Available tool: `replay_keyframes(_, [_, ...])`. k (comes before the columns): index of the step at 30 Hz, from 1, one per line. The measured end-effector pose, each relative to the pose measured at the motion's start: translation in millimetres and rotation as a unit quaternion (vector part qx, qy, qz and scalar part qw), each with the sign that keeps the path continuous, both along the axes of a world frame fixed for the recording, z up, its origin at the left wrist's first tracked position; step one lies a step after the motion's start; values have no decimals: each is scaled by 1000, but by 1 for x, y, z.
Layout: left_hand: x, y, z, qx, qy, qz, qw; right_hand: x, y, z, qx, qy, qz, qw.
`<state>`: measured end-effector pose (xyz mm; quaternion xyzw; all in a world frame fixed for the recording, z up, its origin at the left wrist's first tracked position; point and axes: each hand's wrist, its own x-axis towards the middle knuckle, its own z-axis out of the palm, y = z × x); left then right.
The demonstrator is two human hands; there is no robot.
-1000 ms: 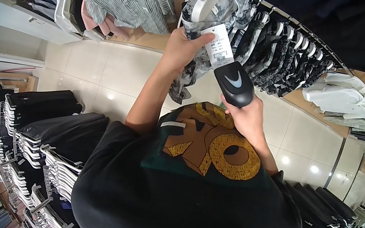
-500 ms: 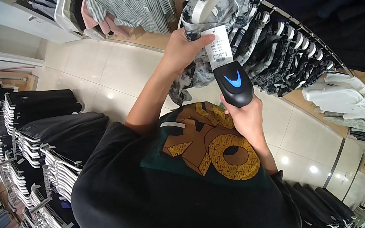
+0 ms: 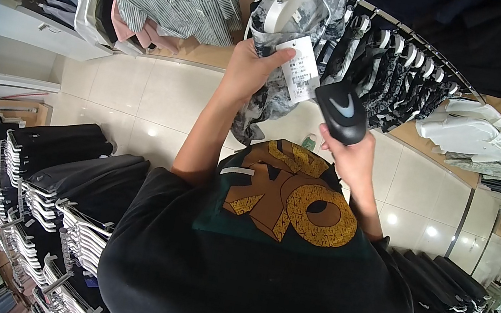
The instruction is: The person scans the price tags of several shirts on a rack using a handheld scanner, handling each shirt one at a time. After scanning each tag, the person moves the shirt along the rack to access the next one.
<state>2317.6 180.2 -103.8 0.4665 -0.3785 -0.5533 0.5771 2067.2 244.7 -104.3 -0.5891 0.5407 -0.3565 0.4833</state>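
Observation:
My left hand (image 3: pixel 256 67) pinches a white price tag (image 3: pixel 297 71) by its upper edge, thumb on top. The tag, printed with text and a barcode, faces me and hangs from a grey tie-dye shirt (image 3: pixel 267 102) on a white hanger (image 3: pixel 280 15). Closed around the lower end of a black barcode scanner (image 3: pixel 342 112) is my right hand (image 3: pixel 352 158). The scanner's head sits just right of the tag's lower end, apart from it, and its curved light strip is grey.
Dark patterned garments (image 3: pixel 379 72) hang along a rail at the back. A striped shirt (image 3: pixel 181 0) is at the upper left, white shirts (image 3: pixel 466 131) at the right. Racks of black trousers (image 3: pixel 85 184) stand at the lower left and lower right (image 3: pixel 436 283).
My right hand has drawn the scanner right and away from the tag, uncovering the barcode end. The scanner's blue light has gone grey. My left hand still holds the tag.

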Motion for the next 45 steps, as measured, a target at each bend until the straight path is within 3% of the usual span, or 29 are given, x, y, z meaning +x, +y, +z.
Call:
replay_keyframes(3, [5, 0, 2, -13, -51, -18, 998, -27, -23, 1, -40, -39, -21, 998])
replay_keyframes(4, [9, 1, 5, -24, -132, -50, 990, -38, -30, 5, -74, -70, -44, 994])
replay_keyframes(5, [13, 3, 8, -35, -212, -83, 973, -51, -36, 12, -113, -44, -71, 990])
replay_keyframes(6, [15, 8, 24, -37, -213, -86, 973, -64, -40, 21, -150, -17, -98, 984])
replay_keyframes(8, [17, 24, 71, -61, -447, -216, 866, -83, -41, 58, -183, -91, -51, 978])
replay_keyframes(9, [21, 30, 83, -67, -446, -221, 865, -92, -37, 73, -203, -118, -26, 972])
replay_keyframes(11, [31, 40, 101, -180, -494, -314, 790, -124, -35, 87, -237, -135, 72, 959])
replay_keyframes(12, [35, 41, 111, -183, -494, -318, 788, -135, -35, 90, -274, -146, 122, 943])
replay_keyframes(14, [39, 40, 126, -290, -466, -386, 741, -143, -29, 106, -214, -140, 156, 954])
replay_keyframes(18, [13, 17, 114, -334, -414, -410, 741, -148, -19, 82, -69, -198, 133, 969])
replay_keyframes(20, [-8, 3, 94, -338, -404, -374, 763, -153, -10, 75, 38, -209, 122, 970])
replay_keyframes(22, [-29, -14, 64, -276, -423, -376, 777, -193, -5, 26, 71, -186, 130, 971])
replay_keyframes(26, [-88, -48, -6, -301, -380, -371, 792, -204, 15, 28, 140, -123, 34, 982])
replay_keyframes(28, [-122, -65, -45, -343, -389, -312, 797, -208, 20, 32, 172, -91, 0, 981])
replay_keyframes(30, [-158, -83, -76, -321, -384, -299, 812, -202, 17, 33, 113, -79, -62, 988])
replay_keyframes(32, [-188, -102, -86, -259, -374, -340, 823, -199, 9, 41, 125, -68, -81, 987])
replay_keyframes(36, [-232, -147, -132, -310, -368, -320, 816, -208, -29, 23, 117, -17, -74, 990])
replay_keyframes(38, [-237, -168, -149, -323, -387, -305, 808, -210, -59, -6, 52, 44, -31, 997])
replay_keyframes(42, [-224, -214, -193, -265, -459, -213, 820, -185, -131, -72, 12, -13, -73, 997])
replay_keyframes(45, [-213, -244, -190, -178, -504, -174, 827, -171, -192, -134, -49, 12, -74, 996])
